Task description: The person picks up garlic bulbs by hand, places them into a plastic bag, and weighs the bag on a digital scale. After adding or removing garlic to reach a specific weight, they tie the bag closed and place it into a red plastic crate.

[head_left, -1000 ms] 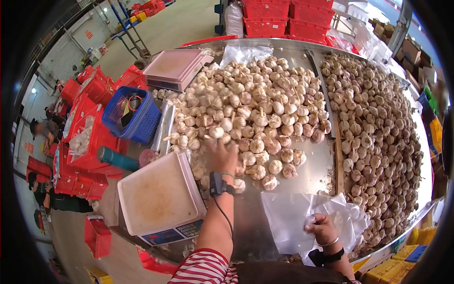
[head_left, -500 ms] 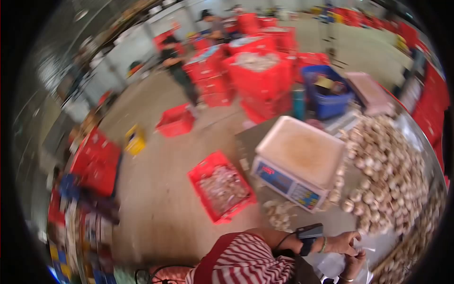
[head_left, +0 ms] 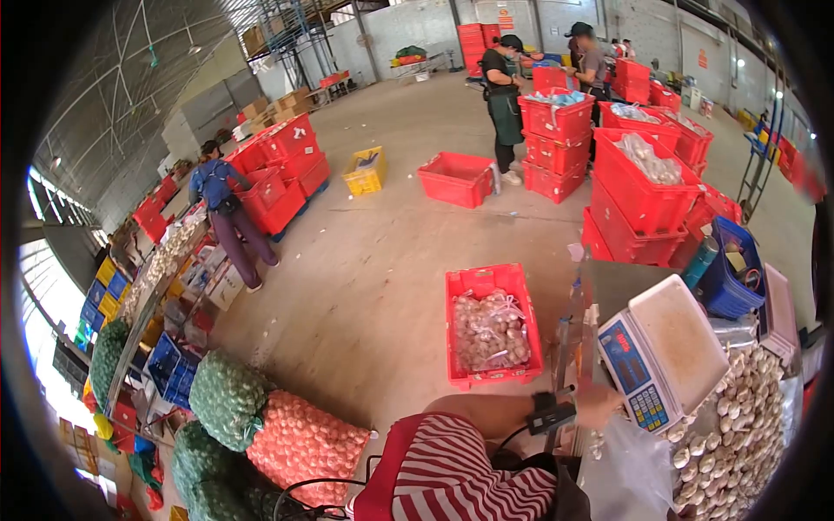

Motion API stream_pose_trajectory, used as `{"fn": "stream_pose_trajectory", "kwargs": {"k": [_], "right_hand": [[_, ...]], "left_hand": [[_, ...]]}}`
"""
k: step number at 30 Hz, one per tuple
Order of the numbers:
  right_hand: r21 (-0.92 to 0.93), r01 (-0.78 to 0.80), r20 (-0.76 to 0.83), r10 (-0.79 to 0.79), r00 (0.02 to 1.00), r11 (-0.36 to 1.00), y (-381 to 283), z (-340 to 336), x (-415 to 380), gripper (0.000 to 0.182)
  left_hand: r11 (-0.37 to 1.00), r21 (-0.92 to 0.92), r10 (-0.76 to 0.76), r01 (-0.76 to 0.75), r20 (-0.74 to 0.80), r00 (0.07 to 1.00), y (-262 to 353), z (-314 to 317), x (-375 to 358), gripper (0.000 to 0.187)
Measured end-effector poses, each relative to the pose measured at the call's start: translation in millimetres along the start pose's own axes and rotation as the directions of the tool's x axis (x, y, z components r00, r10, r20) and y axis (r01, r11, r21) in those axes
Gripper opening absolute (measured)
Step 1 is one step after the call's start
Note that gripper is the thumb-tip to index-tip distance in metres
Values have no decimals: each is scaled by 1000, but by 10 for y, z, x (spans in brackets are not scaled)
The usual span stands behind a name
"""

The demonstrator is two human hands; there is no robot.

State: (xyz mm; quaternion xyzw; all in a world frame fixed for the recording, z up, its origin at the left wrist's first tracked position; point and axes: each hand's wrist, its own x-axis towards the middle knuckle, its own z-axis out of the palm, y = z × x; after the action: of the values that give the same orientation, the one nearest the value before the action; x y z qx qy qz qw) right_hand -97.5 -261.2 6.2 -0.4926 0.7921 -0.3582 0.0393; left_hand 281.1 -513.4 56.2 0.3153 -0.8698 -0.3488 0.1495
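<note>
My left hand [head_left: 599, 406], with a dark device [head_left: 552, 414] strapped at the wrist, reaches over the metal table beside the scale. The hand is smeared by motion, but the narrow top of a clear plastic bag [head_left: 638, 460] meets its fingers, which look closed on it. What the bag holds, if anything, I cannot make out. My right hand does not show. Just past my left hand stands a white digital scale [head_left: 682, 334] with a blue keypad panel and a bare, stained pan. A heap of garlic bulbs [head_left: 730, 434] lies to its right.
On the floor ahead sits a red crate [head_left: 453, 326] of bagged garlic. Stacked red crates [head_left: 643, 200] and a blue basket [head_left: 734, 282] stand beyond the table. Mesh sacks [head_left: 304, 443] lie at left. Several people work farther off, one by a crate stack [head_left: 278, 165].
My view has swung left and upward, bringing sacks and people in clearly. Both hands were together over the bag; now only the left shows, and the right has left view.
</note>
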Motion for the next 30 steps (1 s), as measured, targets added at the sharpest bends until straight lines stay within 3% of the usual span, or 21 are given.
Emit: {"fn": "stream_pose_trajectory", "kwargs": {"k": [1,3,5,9,11,12,14,16,17,18,19,20,21,22,23,24,25,26,27,28,30], "right_hand": [[2,10,9,-10,1000,1000,-185,0,11,22],[-471,158,19,-169,985,868,-584,-12,42,16],[-301,35,68,-15,998,953,-878,-62,107,8],[-193,-15,-30,10,999,981,-1317,-167,201,17],[-179,12,-43,-20,999,984,-1361,-301,239,18],[-154,47,-53,-55,997,987,-1376,-376,266,20],[-240,-71,-101,47,994,968,-1400,-475,178,21],[-266,-63,-130,29,991,962,-1156,-636,17,21],[-333,-16,-13,12,1000,943,-955,-732,-51,42],[-251,-35,-17,32,999,967,-287,-735,-138,22],[-281,-98,0,102,995,955,-67,-745,-308,26],[-303,-150,16,162,987,941,103,-711,-461,30],[-263,-195,53,216,975,945,209,-656,-634,21],[-232,-260,79,284,956,937,259,-628,-818,15],[115,-439,138,423,895,891,359,-562,-1001,8],[184,-534,140,515,846,826,52,-566,-1017,10],[124,-612,219,580,785,781,55,-553,-1033,17],[182,-675,233,636,736,715,224,-440,-1113,13],[343,-773,324,705,631,535,194,-421,-1082,14],[169,-738,306,677,669,653,358,-318,-1085,14],[66,-780,301,733,610,623,421,-210,-912,19]], "left_hand": [[1000,-2,-10,10,-10,1000,0,15,-21,41],[981,134,150,-141,-61,987,131,162,129,45],[784,-102,525,-612,-417,742,746,359,395,50],[731,-265,566,-629,-280,775,1491,833,688,35],[807,65,590,-586,-100,801,1447,1170,871,21],[798,58,602,-599,-93,793,1442,1252,915,21],[842,-24,538,-539,-31,842,1481,1173,842,16],[763,-272,557,-586,-182,810,1382,1253,810,10],[815,-290,496,-501,-96,863,1288,1380,828,10],[807,-332,497,-489,-66,865,1118,1501,833,12],[793,-436,480,-426,14,877,996,1504,811,11],[772,-472,442,-425,-82,893,812,1689,777,11],[733,-626,426,-264,120,897,635,1713,788,8],[744,-667,295,48,391,872,624,1531,736,6],[785,-579,127,221,500,857,564,1529,714,8],[802,-567,102,189,441,892,341,1773,744,12],[772,-555,-11,310,476,880,288,1805,716,20],[912,-370,-16,178,402,916,299,1767,745,26],[935,-264,-83,238,489,868,214,1836,822,30],[955,-148,-168,256,438,883,291,1865,859,33],[971,60,-238,233,398,886,154,2129,1007,33]]}}
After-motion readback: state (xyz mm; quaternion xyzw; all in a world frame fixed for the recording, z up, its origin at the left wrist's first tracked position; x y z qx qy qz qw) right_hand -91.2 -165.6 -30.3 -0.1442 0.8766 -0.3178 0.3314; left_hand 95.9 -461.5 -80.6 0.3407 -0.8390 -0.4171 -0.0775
